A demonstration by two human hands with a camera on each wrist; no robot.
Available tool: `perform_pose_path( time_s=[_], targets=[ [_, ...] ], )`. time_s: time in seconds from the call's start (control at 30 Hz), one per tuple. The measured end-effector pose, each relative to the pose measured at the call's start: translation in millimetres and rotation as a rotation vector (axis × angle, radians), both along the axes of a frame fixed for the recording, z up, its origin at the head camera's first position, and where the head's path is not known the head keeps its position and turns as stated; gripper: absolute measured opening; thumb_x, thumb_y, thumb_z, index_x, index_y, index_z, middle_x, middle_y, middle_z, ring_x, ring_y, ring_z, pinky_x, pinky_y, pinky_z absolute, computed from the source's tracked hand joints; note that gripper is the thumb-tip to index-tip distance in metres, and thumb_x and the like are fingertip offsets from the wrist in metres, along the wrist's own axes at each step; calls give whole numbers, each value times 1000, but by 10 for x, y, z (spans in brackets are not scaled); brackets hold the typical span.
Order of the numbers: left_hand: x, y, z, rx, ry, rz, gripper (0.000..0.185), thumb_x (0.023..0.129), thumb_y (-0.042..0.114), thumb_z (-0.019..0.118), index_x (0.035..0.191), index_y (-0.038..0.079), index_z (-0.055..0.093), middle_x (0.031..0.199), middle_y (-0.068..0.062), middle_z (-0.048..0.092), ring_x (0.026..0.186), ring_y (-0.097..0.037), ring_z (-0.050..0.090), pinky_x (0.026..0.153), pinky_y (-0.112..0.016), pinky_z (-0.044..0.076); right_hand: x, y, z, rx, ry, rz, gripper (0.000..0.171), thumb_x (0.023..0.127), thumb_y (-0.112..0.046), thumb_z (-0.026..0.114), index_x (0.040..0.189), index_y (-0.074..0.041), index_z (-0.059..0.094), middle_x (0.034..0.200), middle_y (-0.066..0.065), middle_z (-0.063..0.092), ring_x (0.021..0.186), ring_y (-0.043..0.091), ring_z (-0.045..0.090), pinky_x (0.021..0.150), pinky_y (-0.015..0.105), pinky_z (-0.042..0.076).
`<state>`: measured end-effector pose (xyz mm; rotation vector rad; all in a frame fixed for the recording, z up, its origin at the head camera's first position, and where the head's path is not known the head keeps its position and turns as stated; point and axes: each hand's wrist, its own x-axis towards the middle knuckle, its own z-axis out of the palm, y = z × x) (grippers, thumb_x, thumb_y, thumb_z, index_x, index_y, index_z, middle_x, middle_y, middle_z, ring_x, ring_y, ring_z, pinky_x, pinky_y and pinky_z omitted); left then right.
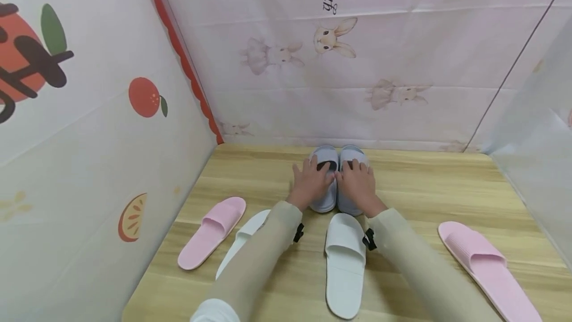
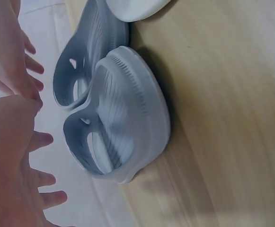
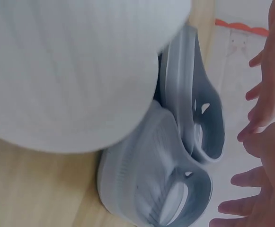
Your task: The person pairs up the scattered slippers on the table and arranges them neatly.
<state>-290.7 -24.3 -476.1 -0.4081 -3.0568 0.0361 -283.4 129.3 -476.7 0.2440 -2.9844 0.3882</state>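
Observation:
Two grey-blue slippers stand side by side at the far edge of the wooden floor, toes toward the wall. Over the left slipper [image 1: 329, 198] is my left hand [image 1: 310, 183], fingers spread and pointing forward. My right hand [image 1: 357, 183] is over the right slipper [image 1: 346, 204] in the same way, the two thumbs close together. Both wrist views show a gap between the hands and the slippers, and nothing in the fingers. In the right wrist view a white slipper [image 3: 80, 71] covers part of the grey pair.
Behind my wrists lies one white slipper [image 1: 345, 277]; another white slipper [image 1: 243, 237] is partly hidden by my left sleeve. A pink slipper [image 1: 212, 235] lies at left, a second pink slipper [image 1: 487, 262] at right. Printed fabric walls [image 1: 277, 113] enclose the wooden surface [image 1: 415, 183].

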Motion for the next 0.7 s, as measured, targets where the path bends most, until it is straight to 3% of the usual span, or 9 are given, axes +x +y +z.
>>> perform_pose_path(
  time_s=[0.13,0.37,0.7],
  targets=[
    [79,-35,14,7,-16,8,57,106,60,24,154,34,39,165,-11,24,148,-34,28,111,-68,28,76,0,-12,-10,26,8,54,105,-40,47,142,-1,52,143,29,48,133,48,42,113,66,28],
    [194,-143,-10,9,4,-15,58,105,61,23,154,34,40,167,-11,23,147,-34,30,112,-68,28,194,-33,-38,4,65,22,57,104,-43,48,141,-1,54,145,29,48,135,48,41,113,63,30],
    [443,-335,-12,-30,-4,-74,58,106,59,27,156,33,37,167,-12,22,149,-34,29,113,-69,27,472,-14,-51,27,146,114,55,104,-38,51,137,5,56,140,34,51,137,48,43,118,55,30]
  ],
)
